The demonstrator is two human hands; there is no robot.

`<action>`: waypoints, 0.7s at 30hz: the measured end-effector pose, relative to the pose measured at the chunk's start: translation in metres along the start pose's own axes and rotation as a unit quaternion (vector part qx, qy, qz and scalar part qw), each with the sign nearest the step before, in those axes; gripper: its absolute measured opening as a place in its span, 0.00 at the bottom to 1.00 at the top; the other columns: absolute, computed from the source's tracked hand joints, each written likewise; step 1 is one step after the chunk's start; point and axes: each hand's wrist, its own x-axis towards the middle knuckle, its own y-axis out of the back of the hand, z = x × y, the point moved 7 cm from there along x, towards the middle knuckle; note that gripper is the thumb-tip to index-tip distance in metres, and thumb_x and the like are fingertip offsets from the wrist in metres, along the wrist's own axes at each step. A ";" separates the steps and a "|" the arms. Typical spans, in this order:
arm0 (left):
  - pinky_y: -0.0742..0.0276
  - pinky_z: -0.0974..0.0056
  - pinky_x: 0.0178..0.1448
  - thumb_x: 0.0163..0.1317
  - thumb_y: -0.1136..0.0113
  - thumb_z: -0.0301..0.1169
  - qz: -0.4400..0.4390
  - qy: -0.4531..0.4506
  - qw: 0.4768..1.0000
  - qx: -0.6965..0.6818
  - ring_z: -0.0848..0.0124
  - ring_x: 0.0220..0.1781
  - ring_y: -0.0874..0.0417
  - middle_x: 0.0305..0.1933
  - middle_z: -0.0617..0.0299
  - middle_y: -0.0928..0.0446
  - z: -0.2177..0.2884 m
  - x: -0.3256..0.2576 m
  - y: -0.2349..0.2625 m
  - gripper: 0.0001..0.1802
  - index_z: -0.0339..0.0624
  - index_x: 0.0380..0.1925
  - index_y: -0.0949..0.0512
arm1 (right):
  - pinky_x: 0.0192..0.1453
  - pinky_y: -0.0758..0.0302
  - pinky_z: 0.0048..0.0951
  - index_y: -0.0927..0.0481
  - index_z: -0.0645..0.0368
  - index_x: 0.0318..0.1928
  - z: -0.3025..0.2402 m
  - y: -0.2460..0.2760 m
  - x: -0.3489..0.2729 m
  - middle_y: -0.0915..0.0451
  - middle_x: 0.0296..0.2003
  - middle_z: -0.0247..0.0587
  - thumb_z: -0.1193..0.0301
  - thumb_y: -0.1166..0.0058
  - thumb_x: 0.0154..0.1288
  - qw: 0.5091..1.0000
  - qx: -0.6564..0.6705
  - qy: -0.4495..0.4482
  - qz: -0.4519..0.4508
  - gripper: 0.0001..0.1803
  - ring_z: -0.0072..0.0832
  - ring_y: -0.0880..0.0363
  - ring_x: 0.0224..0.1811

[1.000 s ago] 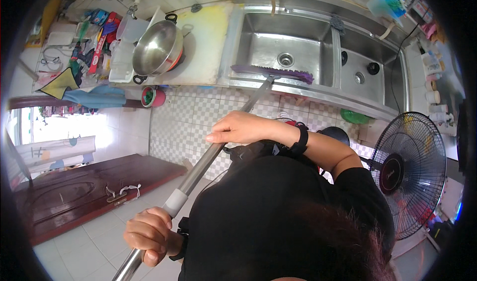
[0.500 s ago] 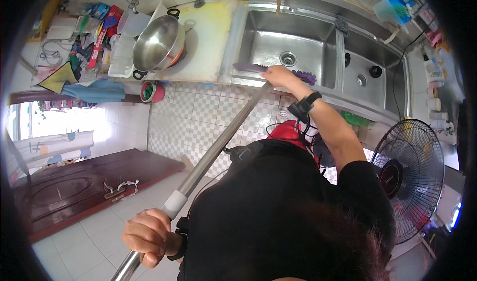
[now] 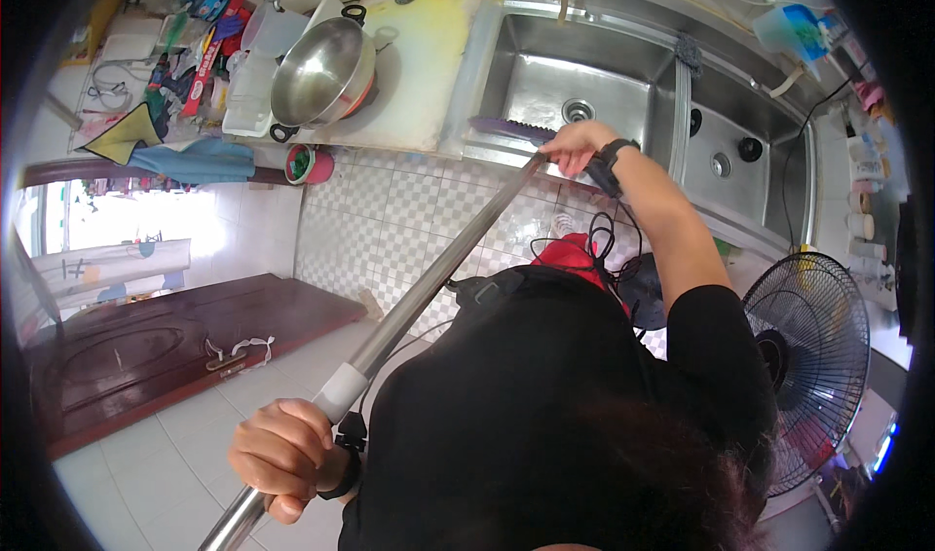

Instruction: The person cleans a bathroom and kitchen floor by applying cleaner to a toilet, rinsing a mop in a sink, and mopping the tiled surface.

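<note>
1. Left hand (image 3: 282, 454): fingers wrapped around a metal pole (image 3: 438, 271), just below its pale collar (image 3: 341, 390). A firm hold here should steady the long pole.
2. Pole: slants up rightward to the sink (image 3: 565, 76).
3. Purple fringed head (image 3: 511, 128): at the left basin's near edge, partly hidden.
4. Right hand (image 3: 577, 147): fingers bunched at the pole's top; exact grip, I cannot tell. Keeping the wrist clear of the rim seems wise.

Looks steeply down from head height, upright and unmirrored, through a wide fisheye lens. Sits close above the black shirt (image 3: 545, 405), facing past the left hand (image 3: 280, 457) and right hand (image 3: 579, 148) toward the steel sink (image 3: 545, 79). Spans from brown door (image 3: 278, 308) at left to fan (image 3: 818, 356) at right.
</note>
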 end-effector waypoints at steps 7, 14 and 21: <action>0.29 0.67 0.28 0.57 0.40 0.32 -0.032 0.001 0.999 -0.025 0.75 0.10 0.35 0.08 0.70 0.34 -0.002 0.010 -0.004 0.16 0.44 0.12 0.29 | 0.32 0.17 0.37 0.25 0.71 0.47 -0.012 0.002 -0.009 0.17 0.42 0.55 0.45 0.48 0.65 0.977 0.210 0.012 0.042 0.34 0.41 0.14 0.35; 0.29 0.67 0.28 0.56 0.39 0.28 -0.087 0.003 0.996 -0.028 0.73 0.11 0.33 0.09 0.68 0.32 0.003 0.032 -0.023 0.15 0.41 0.13 0.27 | 0.36 0.19 0.44 0.30 0.60 0.42 -0.008 -0.057 0.021 0.27 0.33 0.41 0.67 0.48 0.64 0.856 0.492 0.010 0.161 0.11 0.36 0.26 0.30; 0.27 0.68 0.30 0.57 0.37 0.32 -0.204 0.002 0.979 -0.026 0.77 0.11 0.32 0.09 0.71 0.33 0.008 0.061 -0.055 0.16 0.45 0.12 0.27 | 0.27 0.28 0.43 0.34 0.62 0.41 -0.022 -0.067 0.026 0.29 0.30 0.47 0.70 0.65 0.69 0.741 0.648 0.063 0.162 0.09 0.37 0.26 0.27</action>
